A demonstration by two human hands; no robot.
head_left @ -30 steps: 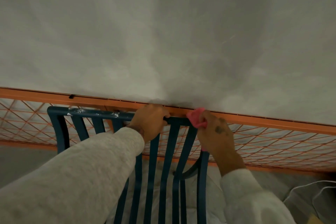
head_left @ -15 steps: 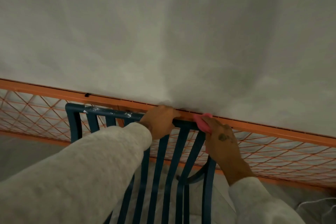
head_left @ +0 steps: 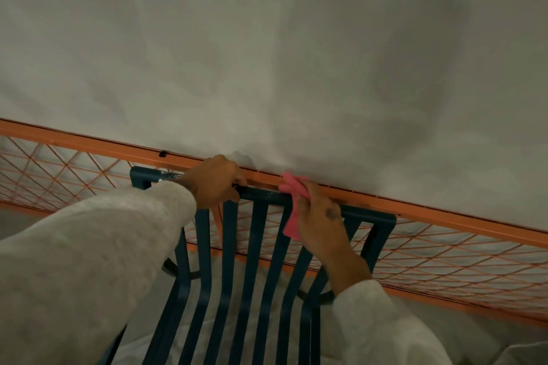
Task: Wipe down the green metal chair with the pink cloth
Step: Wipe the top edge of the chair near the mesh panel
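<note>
The dark green metal chair (head_left: 258,246) stands below me, its slatted back facing up and its top rail running left to right. My left hand (head_left: 213,181) grips the top rail left of centre. My right hand (head_left: 320,222) presses the crumpled pink cloth (head_left: 292,187) against the top rail right of centre, with part of the cloth hanging down beside a slat. White specks show on the rail's left end.
An orange metal frame with diamond wire mesh (head_left: 444,216) runs right behind the chair's top rail, touching or nearly so. Pale sheeting (head_left: 267,53) covers everything above it. Light fabric lies under the chair seat. My grey sleeves fill the lower left and lower right.
The view has shifted so more of the chair's right corner shows. My right hand with the cloth has slid along the top rail, more cloth now showing. The left hand keeps its grip.
</note>
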